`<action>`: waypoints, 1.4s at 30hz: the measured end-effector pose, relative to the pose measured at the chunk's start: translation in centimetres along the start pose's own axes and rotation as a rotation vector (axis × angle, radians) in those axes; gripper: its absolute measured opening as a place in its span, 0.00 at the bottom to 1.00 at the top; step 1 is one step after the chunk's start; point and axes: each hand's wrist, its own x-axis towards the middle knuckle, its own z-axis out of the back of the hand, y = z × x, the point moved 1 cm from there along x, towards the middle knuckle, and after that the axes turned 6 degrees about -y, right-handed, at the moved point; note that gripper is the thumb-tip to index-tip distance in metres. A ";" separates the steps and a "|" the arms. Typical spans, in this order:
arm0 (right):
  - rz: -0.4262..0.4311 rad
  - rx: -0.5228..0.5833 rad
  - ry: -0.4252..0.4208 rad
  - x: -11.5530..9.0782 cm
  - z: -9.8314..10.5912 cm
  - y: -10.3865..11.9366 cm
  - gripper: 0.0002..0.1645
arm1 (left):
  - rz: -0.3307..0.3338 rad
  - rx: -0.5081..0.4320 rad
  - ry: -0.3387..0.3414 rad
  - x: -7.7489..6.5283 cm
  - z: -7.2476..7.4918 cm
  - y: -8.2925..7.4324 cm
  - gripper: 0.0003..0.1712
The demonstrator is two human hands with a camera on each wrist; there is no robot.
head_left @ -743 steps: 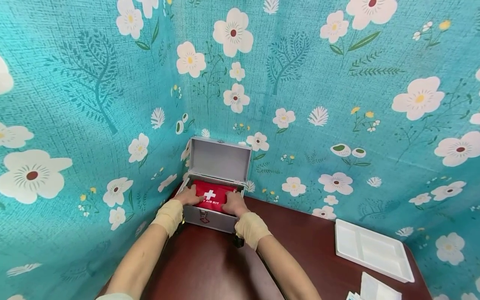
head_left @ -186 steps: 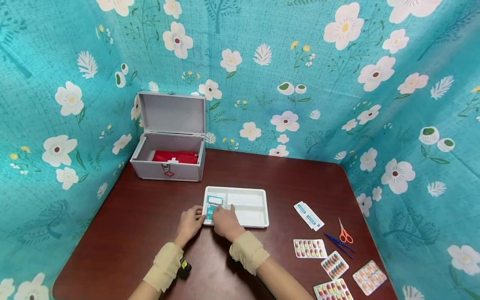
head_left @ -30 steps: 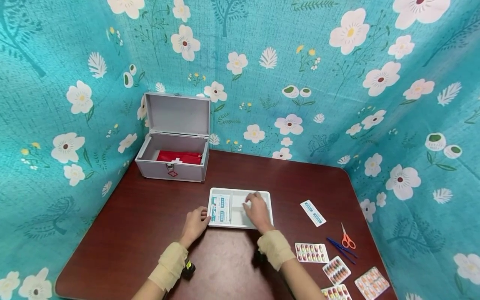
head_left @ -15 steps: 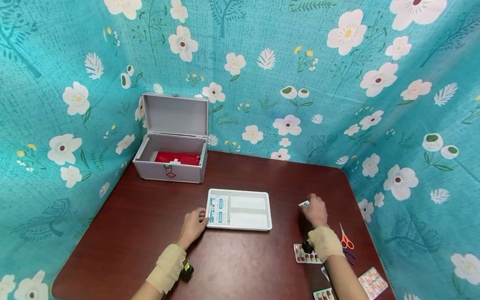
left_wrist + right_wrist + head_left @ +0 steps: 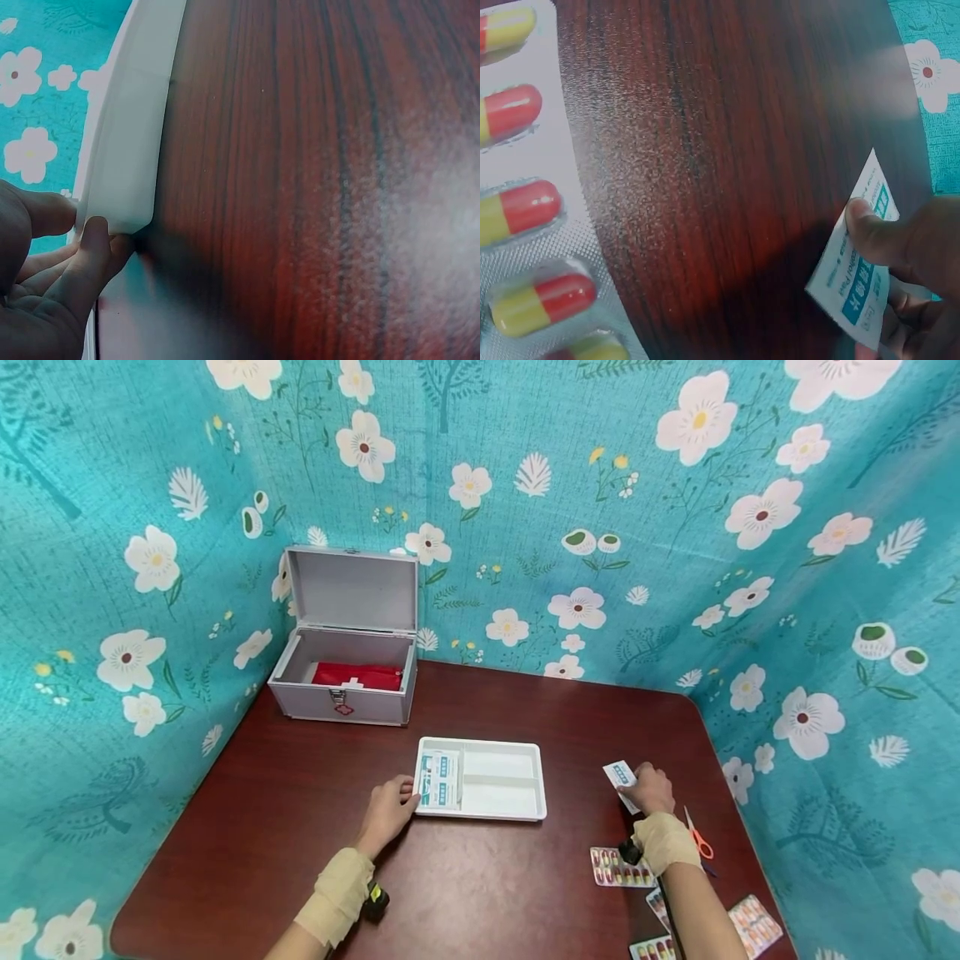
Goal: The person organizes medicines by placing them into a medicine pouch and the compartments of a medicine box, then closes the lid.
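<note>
My right hand (image 5: 651, 789) pinches a white and blue alcohol pad packet (image 5: 619, 775) between thumb and fingers, over the right part of the table. In the right wrist view the thumb lies across the face of the packet (image 5: 862, 274), which is tilted. My left hand (image 5: 390, 810) grips the near left corner of the white divided tray (image 5: 501, 817). The left wrist view shows the thumb and fingers around that corner of the tray (image 5: 131, 150). More packets (image 5: 444, 779) lie in the tray's left compartment; its two right compartments are bare.
An open silver case (image 5: 341, 706) stands at the back left with a red first aid pouch (image 5: 367, 677) inside. Near my right forearm lie capsule blister packs (image 5: 621, 868), a tablet blister pack (image 5: 753, 927) and orange-handled scissors (image 5: 701, 843). Floral curtains border the table.
My right hand has moved from over the tray to the right and taken hold of the alcohol pad packet, now lifted at an angle. My left hand stays at the tray's corner.
</note>
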 end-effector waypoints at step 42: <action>0.066 0.771 0.147 -7.1 -5.3 18.2 0.06 | -0.053 0.017 -0.029 0.3 -0.5 -0.9 0.15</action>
